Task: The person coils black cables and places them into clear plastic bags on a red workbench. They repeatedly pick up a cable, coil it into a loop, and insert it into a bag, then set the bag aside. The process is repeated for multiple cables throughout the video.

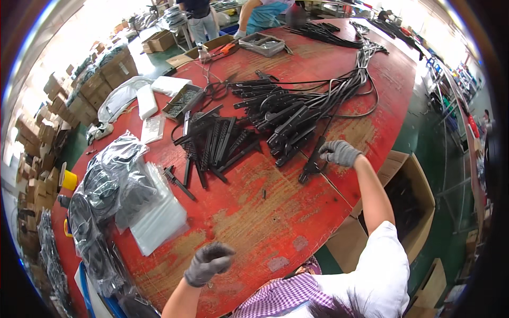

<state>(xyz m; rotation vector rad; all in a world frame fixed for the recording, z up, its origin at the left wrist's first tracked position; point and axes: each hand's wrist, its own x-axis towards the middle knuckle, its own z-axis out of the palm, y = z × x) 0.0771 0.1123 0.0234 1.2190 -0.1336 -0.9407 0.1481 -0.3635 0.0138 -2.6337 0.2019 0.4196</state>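
Head view: left hand (209,263) gapes, right hand (341,153) pinches black part (309,169), carton label (124,68) blurred.

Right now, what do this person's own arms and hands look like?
The left hand and right hand wear matching grey fabric gloves. Both forearms are uncovered beyond the cuffs. A short white sleeve covers the right upper arm; the left sleeve isn't visible. I can make out no markings on the gloves.

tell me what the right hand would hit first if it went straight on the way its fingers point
The right hand would likely meet the black part first, with the black heap beyond; whether it already touches that part is unclear.
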